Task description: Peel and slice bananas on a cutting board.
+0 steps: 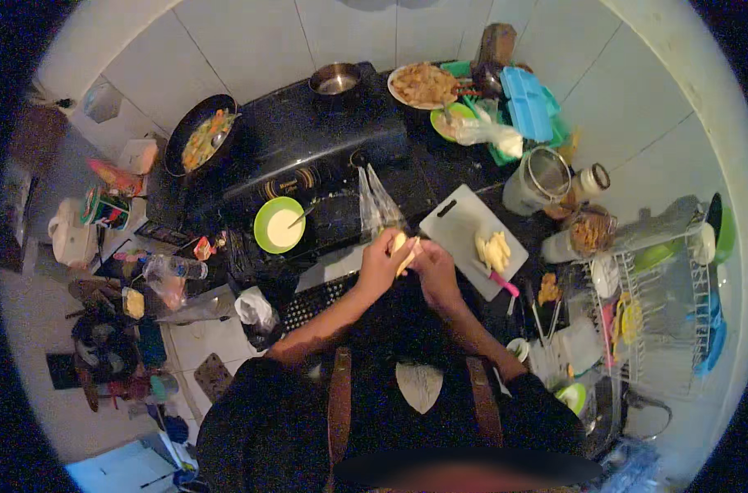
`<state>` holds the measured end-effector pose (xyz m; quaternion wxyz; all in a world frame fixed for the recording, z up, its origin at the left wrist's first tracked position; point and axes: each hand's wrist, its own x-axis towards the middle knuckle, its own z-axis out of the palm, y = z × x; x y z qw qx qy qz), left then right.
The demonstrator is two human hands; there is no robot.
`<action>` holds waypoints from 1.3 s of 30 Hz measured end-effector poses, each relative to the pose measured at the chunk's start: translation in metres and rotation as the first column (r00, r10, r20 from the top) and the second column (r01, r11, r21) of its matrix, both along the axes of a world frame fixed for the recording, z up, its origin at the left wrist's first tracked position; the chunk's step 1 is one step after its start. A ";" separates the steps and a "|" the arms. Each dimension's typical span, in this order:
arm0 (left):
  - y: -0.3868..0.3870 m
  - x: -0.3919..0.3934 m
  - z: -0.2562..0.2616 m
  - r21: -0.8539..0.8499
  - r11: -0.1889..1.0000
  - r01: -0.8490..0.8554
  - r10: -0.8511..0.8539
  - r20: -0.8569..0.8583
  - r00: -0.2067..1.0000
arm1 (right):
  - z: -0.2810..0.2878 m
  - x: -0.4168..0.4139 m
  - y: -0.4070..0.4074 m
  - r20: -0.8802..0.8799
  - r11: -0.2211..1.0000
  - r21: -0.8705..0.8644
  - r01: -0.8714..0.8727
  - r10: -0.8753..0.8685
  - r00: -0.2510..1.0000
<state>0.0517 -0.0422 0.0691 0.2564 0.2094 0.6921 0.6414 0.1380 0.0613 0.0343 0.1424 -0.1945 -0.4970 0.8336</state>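
Both hands meet in front of my chest over a pale yellow piece of food [402,254], which looks like banana. My left hand [380,259] grips it between thumb and fingers. The fingertips of my right hand [434,270] pinch its right side; they partly hide it. Just beyond my hands a clear plastic bag [374,197] hangs from a stove knob. To the right lies a white cutting board [454,231] with several pale yellow pieces [493,251] heaped on it. A pink-handled knife [503,283] rests at the board's near edge.
On the black stove [288,132] stand a pan of vegetables [207,138] and a small metal pot [335,80]. Left of my hands is a green bowl of pale batter [280,225] with a spoon. A plate of fried food [423,85] sits behind; a dish rack [645,308] is at right.
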 end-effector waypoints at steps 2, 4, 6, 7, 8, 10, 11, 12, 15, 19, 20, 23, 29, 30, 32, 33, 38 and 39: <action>-0.003 -0.010 -0.009 -0.010 0.999 -0.034 0.031 -0.225 0.974 | -0.017 -0.010 -0.006 0.023 0.994 -0.034 0.101 -0.100 0.995; -0.015 -0.031 -0.045 -0.129 0.989 -0.078 0.015 -0.430 0.903 | -0.026 -0.024 -0.020 0.039 0.989 -0.027 0.148 -0.147 0.988; -0.024 -0.054 -0.082 -0.210 0.965 -0.158 -0.013 -0.641 0.768 | -0.030 -0.034 -0.026 0.076 0.964 -0.148 0.222 -0.213 0.974; -0.028 -0.060 -0.079 -0.191 0.966 -0.176 0.016 -0.632 0.775 | -0.036 -0.035 -0.025 0.100 0.923 -0.243 0.298 -0.281 0.954; -0.032 -0.073 -0.075 -0.428 0.890 -0.157 -0.091 -0.504 0.859 | -0.043 -0.038 -0.017 0.121 0.915 -0.250 0.316 -0.294 0.948; -0.030 -0.082 -0.054 0.078 0.995 -0.066 0.072 -0.084 0.994 | -0.068 -0.037 0.002 0.148 0.839 0.535 0.095 -0.204 0.968; -0.036 -0.091 -0.055 0.222 0.974 -0.035 0.020 0.069 0.997 | -0.075 -0.041 -0.007 0.157 0.845 0.526 0.094 -0.206 0.966; -0.037 -0.093 -0.056 0.219 0.975 -0.030 0.014 0.076 0.997 | -0.076 -0.049 -0.015 0.035 0.866 0.464 0.186 -0.227 0.973; -0.039 -0.096 -0.049 0.309 0.944 0.116 -0.038 -0.247 0.968 | -0.063 -0.069 -0.033 0.013 0.834 0.464 0.298 -0.343 0.939; -0.051 -0.111 -0.049 -0.024 0.979 0.201 -0.198 -0.309 0.930 | -0.026 -0.093 -0.049 0.184 0.887 0.295 0.355 -0.418 0.890; -0.046 -0.118 -0.058 0.084 0.972 0.221 -0.214 -0.082 0.973 | -0.030 -0.095 -0.046 0.195 0.810 0.507 0.295 -0.441 0.876; -0.065 -0.141 -0.071 0.253 0.944 0.213 -0.306 0.418 0.855 | 0.004 -0.108 -0.069 0.245 0.780 0.608 0.150 -0.363 0.899; -0.071 -0.162 -0.061 0.238 0.912 0.335 -0.399 0.318 0.860 | 0.004 -0.116 -0.073 0.202 0.732 0.629 0.261 -0.478 0.855; -0.074 -0.167 -0.065 0.184 0.938 0.294 -0.323 0.157 0.933 | 0.006 -0.120 -0.080 0.203 0.730 0.635 0.253 -0.474 0.857; -0.081 -0.173 -0.073 0.222 0.955 0.197 -0.237 0.167 0.957 | 0.010 -0.125 -0.094 0.032 0.883 0.303 0.360 -0.387 0.922; -0.079 -0.172 -0.075 0.259 0.958 0.121 -0.171 0.179 0.969 | 0.002 -0.124 -0.090 0.036 0.877 0.315 0.363 -0.393 0.919; -0.071 -0.165 -0.057 0.362 0.932 0.029 -0.131 0.261 0.956 | -0.050 -0.105 -0.078 0.202 0.370 0.929 -0.012 -0.479 0.854; -0.070 -0.163 -0.056 0.401 0.916 -0.003 -0.101 0.239 0.966 | -0.052 -0.104 -0.080 0.206 0.368 0.930 -0.015 -0.485 0.850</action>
